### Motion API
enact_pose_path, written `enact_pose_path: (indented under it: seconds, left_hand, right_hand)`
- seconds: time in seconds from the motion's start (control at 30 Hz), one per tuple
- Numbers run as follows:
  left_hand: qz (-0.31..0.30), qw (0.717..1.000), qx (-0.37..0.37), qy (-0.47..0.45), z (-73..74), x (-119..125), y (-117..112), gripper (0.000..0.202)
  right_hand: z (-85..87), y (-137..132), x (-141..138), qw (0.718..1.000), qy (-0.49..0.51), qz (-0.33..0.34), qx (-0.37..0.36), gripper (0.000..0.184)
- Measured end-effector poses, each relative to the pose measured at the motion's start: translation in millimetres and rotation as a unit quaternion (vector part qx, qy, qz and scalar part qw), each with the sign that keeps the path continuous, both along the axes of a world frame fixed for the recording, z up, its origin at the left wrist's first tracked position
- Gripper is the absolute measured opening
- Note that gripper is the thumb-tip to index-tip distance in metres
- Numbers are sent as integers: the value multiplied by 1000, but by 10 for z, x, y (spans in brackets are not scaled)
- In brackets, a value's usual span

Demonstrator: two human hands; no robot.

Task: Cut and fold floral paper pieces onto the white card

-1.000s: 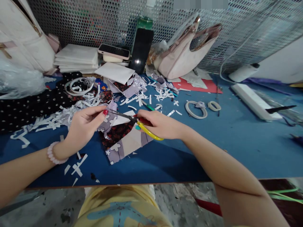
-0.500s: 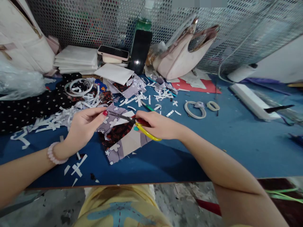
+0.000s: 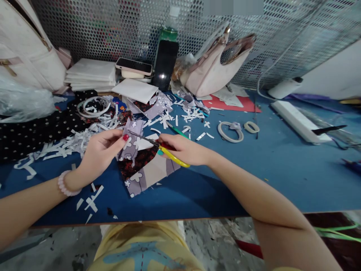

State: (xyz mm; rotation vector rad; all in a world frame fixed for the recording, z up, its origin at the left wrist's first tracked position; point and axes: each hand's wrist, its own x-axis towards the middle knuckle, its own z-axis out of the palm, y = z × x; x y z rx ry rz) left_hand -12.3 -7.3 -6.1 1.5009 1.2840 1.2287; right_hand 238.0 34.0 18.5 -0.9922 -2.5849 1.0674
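My right hand (image 3: 187, 149) grips yellow-handled scissors (image 3: 158, 145), blades pointing left across a patterned fabric piece (image 3: 138, 158) of lilac flower print and dark red print. My left hand (image 3: 100, 152), with red nails and a pink bead bracelet, pinches the fabric's upper left edge and lifts it off the blue table (image 3: 282, 169). The blade tips lie close to my left thumb. The lower part of the fabric rests flat on the table.
White paper scraps (image 3: 67, 143) litter the left side. Tape rolls (image 3: 229, 131) lie to the right, a white power strip (image 3: 296, 120) further right. At the back stand a pale handbag (image 3: 214, 67), a phone (image 3: 134, 66), stacked white sheets (image 3: 90, 73) and black dotted cloth (image 3: 31, 131).
The upper flap of the fabric has been lifted higher in my left hand. Both hands and the scissors have stayed almost where they were.
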Motion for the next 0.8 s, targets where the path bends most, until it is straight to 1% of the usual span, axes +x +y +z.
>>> enact_pose_path:
  seconds: [0.13,0.33,0.53,0.67,0.8]
  left_hand:
    - [4,1000,12,17,6,-5,7,24]
    - [30,998,16,52,68,-2,-8,24]
    - [25,994,40,101,131,8,-34,25]
    - [40,992,54,111,138,15,-27,26]
    - [38,990,66,115,125,10,-17,25]
  right_hand:
    - [9,25,9,1000,11,2,-18,20]
    - [3,21,12,1000,-1,13,9,19]
    - [-1,19,21,1000,0,11,13,22]
    - [-4,23,23,1000,-2,9,17,20]
    - [-3,23,21,1000,1,7,19,20]
